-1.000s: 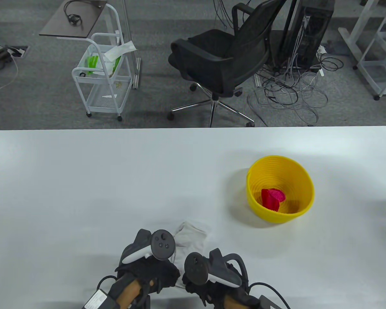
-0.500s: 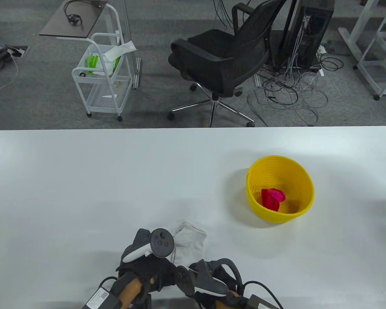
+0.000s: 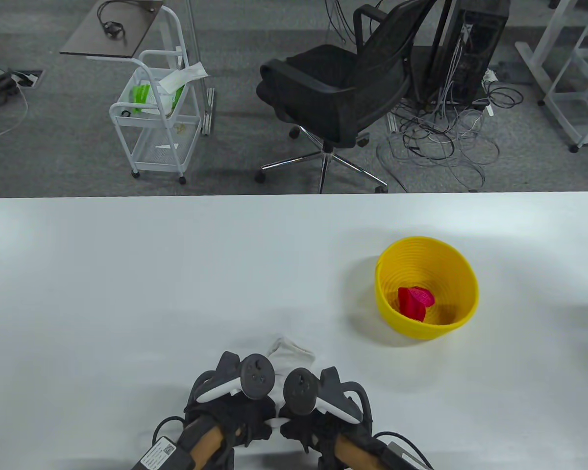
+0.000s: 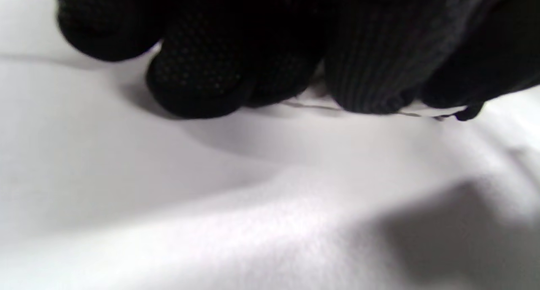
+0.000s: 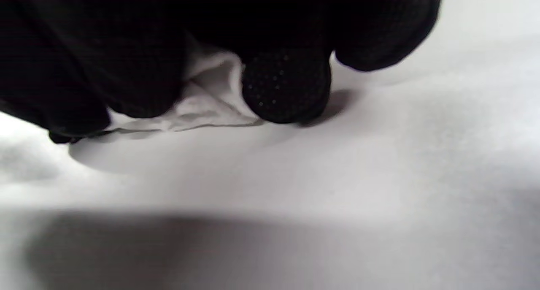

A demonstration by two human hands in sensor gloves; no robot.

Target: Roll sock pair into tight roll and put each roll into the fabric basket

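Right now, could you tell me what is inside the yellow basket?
One red sock roll lies on the floor of the yellow basket. Its near wall hides the nearest strip of the floor.

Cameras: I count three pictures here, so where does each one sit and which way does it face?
Table view: sits high, looks down on the white table, yellow basket holding a red roll, and both gloved hands, left hand and right hand, on the white sock.
Left wrist view: sits low at the wrist, faces along the tabletop; black fingertips press on white fabric.
Right wrist view: likewise low; fingertips pinch a fold of the sock.
All three share the sock.
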